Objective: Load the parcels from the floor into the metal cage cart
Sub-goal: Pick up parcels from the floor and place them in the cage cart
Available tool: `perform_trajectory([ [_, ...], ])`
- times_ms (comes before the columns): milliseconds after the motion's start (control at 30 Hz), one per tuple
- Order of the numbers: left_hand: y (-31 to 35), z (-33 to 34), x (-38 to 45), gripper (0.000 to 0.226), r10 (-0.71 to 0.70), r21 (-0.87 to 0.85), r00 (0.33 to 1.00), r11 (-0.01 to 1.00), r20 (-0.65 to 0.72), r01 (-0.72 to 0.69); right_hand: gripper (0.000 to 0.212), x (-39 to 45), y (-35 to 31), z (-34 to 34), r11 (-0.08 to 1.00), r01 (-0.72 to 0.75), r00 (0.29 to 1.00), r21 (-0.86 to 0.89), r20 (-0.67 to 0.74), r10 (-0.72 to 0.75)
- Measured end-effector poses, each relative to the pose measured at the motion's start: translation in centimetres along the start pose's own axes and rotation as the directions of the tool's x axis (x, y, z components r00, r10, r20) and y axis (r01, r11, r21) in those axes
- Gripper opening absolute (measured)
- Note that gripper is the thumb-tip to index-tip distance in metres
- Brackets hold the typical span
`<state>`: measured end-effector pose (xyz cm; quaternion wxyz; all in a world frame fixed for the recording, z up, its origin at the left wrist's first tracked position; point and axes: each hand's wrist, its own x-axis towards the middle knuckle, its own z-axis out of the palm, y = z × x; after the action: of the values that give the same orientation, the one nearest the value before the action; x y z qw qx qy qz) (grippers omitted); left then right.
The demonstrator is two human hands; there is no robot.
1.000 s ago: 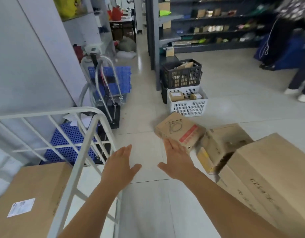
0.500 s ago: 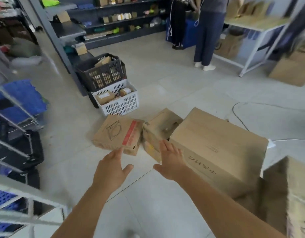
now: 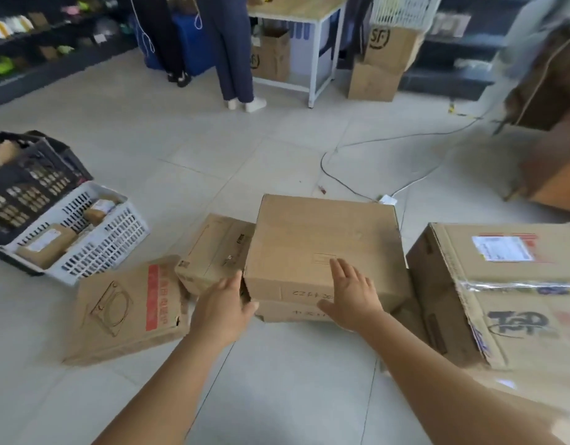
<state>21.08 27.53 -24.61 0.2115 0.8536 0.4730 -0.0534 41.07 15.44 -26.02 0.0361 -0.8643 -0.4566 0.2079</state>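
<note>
Reaching for the middle box (image 3: 325, 248) on the floor (image 3: 213, 149), left hand (image 3: 224, 305) cupping its near-left corner, right hand (image 3: 352, 295) flat on top, fingers straight; next, probably gripping both sides, then lifting.

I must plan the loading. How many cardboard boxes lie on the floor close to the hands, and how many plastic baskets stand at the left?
Cardboard boxes near the hands: 4 (red-striped box, small box, middle box, taped box)
Plastic baskets: 2 (white basket, black basket)
Total: 6
</note>
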Motion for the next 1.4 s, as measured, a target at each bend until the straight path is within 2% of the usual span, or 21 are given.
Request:
perform_trajectory([
  [300, 1.5, 2.3, 10.0, 0.077, 0.030, 0.079, 0.995, 0.996, 0.092, -0.038, 0.093, 5.7, 7.7, 0.4, 0.958, -0.269, 0.962, 0.096, -0.017, 0.272],
  [533, 3.6, 5.2, 20.0, 0.079, -0.055, 0.114, 0.990, 0.993, 0.127, 0.041, 0.094, 13.9, 15.0, 1.6, 0.897, -0.412, 0.910, 0.163, 0.022, 0.414],
  [667, 4.3, 7.6, 25.4, 0.080, -0.116, 0.114, 0.979, 0.989, 0.167, 0.098, 0.096, 18.3, 18.6, 3.0, 0.846, -0.496, 0.868, 0.195, 0.104, 0.485],
  [867, 3.2, 11.4, 31.7, 0.084, -0.215, 0.128, 0.954, 0.973, 0.209, 0.192, 0.094, 23.6, 22.7, 5.8, 0.792, -0.568, 0.823, 0.225, 0.156, 0.546],
  [1067, 1.3, 14.2, 35.1, 0.094, -0.334, 0.150, 0.913, 0.940, 0.235, 0.306, 0.110, 26.7, 25.2, 8.8, 0.714, -0.631, 0.776, 0.305, 0.227, 0.589],
  [1200, 0.0, 15.0, 36.6, 0.105, -0.348, 0.096, 0.910, 0.937, 0.224, 0.335, 0.121, 28.1, 25.9, 9.6, 0.675, -0.631, 0.772, 0.382, 0.224, 0.594],
  [1400, -1.2, 15.0, 38.1, 0.123, -0.349, -0.070, 0.894, 0.921, 0.281, 0.382, 0.133, 29.6, 26.5, 9.4, 0.651, -0.635, 0.768, 0.415, 0.254, 0.587],
])
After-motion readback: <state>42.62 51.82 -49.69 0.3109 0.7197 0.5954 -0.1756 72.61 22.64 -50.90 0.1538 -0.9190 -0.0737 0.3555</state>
